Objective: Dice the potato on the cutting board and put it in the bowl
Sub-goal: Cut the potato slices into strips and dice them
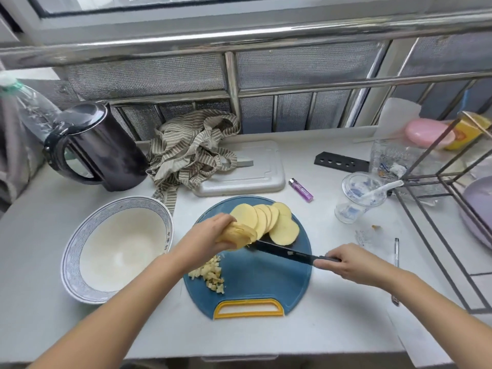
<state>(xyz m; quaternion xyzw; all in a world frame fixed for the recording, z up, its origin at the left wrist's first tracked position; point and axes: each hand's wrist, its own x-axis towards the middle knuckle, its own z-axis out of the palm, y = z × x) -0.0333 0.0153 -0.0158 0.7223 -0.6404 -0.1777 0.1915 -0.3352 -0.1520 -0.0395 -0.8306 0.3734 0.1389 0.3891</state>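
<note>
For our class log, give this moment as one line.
left hand: holds potato slices | right hand: grips knife | dice on board | bowl: no dice

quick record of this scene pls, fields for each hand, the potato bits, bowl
left hand: holds a potato stack over the board
right hand: grips the knife, blade pointing at the stack
slices: fanned at the board's far edge
dice: small pile on the board's left side
bowl: left of the board, no potato in it
</note>
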